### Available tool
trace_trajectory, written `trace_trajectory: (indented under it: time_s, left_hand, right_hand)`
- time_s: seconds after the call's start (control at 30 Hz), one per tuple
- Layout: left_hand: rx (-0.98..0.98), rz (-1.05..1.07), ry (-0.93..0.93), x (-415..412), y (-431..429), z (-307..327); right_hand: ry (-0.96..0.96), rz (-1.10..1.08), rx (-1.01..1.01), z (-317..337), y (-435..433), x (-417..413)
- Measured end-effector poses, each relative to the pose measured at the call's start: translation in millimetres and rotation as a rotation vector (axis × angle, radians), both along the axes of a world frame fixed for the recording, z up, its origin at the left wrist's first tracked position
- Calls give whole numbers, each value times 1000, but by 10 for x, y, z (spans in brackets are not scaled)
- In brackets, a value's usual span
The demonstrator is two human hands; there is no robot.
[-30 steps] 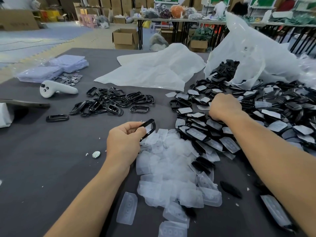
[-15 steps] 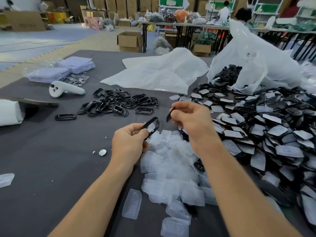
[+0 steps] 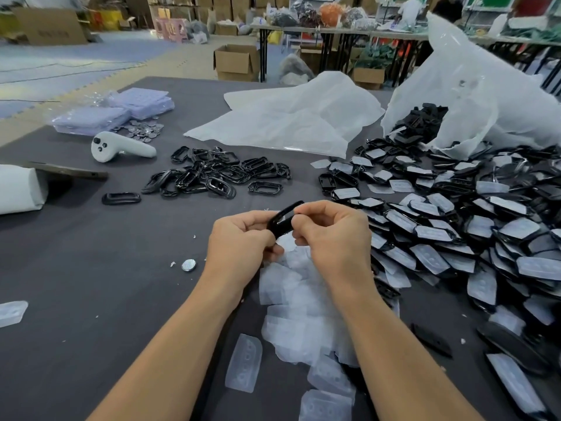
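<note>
Shell (image 3: 285, 215) of glossy black plastic hangs tilted just above the grey tabletop (image 3: 91, 268), over a heap of clear film pieces (image 3: 303, 302). The left grip (image 3: 239, 244) clasps its lower end with curled fingers, and the right grip (image 3: 334, 241) pinches its upper end. Bare black frames (image 3: 218, 174) lie beyond on the left, a pile of film-covered shells (image 3: 455, 232) spreads to the right, and a coin cell (image 3: 188, 265) rests near the left wrist.
</note>
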State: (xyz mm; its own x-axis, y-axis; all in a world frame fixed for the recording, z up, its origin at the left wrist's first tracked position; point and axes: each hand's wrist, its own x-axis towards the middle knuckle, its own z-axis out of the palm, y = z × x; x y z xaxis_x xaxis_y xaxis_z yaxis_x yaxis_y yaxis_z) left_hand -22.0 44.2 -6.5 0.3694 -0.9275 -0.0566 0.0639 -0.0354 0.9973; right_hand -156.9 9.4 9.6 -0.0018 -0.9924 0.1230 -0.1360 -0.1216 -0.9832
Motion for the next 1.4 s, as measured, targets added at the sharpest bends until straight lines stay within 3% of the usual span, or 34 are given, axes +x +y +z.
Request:
trace_trajectory:
  time_s: [0.23,0.47,0.73,0.83,0.93,1.07,1.2,1.3,1.4]
  left_hand:
    - [10,29,-34,19,-9,4]
    - [38,154,6,17,-13,10]
    - [7,81,3,-55,8,5]
    - [17,75,-121,-112,15,-16]
    - [7,15,-304,-165,59,24]
    - [-63,-141,-165,-165,94,92]
    - [-75,-108,19,-180,89,86]
    - [-50,-16,-53,-170,37,14]
    - [-66,4,7,-165,21,39]
  right_hand:
    - [2,-38,-81,-25,47,12]
    - [-130,-163,-50,4,-23,-88]
    - [-482,45,200,53,54,6]
    - [-354,78,168,30,96,65]
    - [22,30,-19,7,115,80]
    - [242,17,-182,47,145,63]
    - [273,-56,-210,35,155,48]
    - [90,-35,-84,14,107,45]
    - [-16,54,4,-10,87,75]
